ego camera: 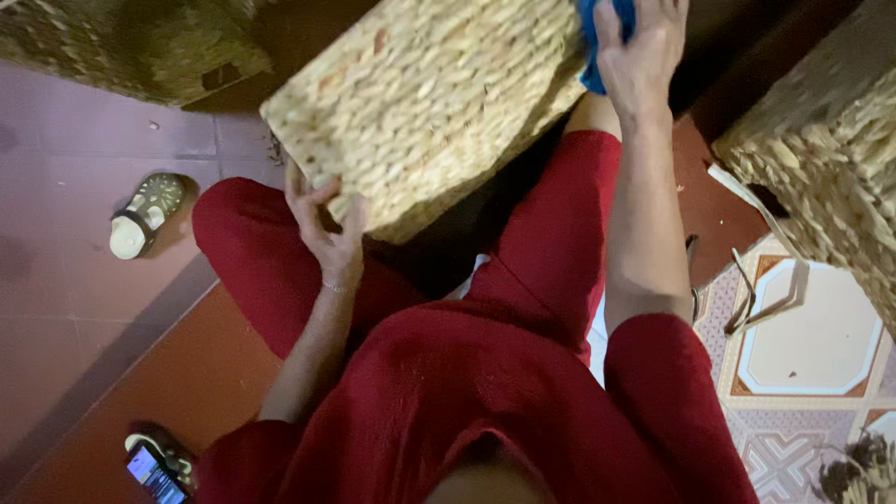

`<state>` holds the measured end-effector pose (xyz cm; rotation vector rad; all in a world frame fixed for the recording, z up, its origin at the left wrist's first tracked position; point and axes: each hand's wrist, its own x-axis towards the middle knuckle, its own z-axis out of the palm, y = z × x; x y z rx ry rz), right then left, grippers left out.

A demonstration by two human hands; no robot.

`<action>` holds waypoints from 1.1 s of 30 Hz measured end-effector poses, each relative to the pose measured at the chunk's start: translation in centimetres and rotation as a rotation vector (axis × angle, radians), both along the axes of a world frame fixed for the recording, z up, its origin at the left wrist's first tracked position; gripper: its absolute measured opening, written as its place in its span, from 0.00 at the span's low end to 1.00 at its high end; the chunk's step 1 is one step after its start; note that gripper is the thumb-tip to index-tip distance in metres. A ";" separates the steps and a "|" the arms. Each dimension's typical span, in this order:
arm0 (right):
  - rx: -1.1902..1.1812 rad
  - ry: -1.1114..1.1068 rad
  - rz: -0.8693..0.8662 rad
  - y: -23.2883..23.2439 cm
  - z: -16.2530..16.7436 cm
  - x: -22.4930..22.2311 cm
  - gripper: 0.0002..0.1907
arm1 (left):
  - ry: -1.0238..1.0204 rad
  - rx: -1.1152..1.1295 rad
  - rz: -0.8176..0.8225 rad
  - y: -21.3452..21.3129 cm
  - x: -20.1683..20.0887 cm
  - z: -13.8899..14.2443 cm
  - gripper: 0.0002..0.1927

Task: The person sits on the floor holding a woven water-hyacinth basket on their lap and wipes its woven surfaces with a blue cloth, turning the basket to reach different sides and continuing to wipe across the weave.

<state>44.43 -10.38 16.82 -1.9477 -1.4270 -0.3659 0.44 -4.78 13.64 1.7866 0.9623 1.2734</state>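
Observation:
A large woven straw basket (429,103) rests tilted on my lap, over my red trousers. My left hand (327,229) grips its near lower corner, fingers curled over the edge. My right hand (639,51) presses a blue cloth (597,37) against the basket's upper right side; most of the cloth is hidden under the hand and past the top edge of the frame.
Another woven basket (131,47) stands at the top left, and a third (831,149) at the right. A pale sandal (145,215) lies on the red floor at left. A phone (154,471) with a lit screen sits at bottom left. Patterned tiles (803,345) and a loose strap lie at right.

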 end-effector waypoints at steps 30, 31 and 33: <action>-0.182 -0.274 -0.171 -1.0 -0.8 -5.0 0.27 | 0.768 0.044 -0.218 -2.1 0.5 4.1 0.48; -0.191 -0.251 -0.193 -1.1 -0.7 -6.8 0.28 | 0.797 0.096 -0.226 -2.5 1.0 3.7 0.51; -0.212 -0.469 -0.067 -1.8 0.3 -11.6 0.23 | 0.861 0.198 -0.245 -3.4 1.9 2.7 0.58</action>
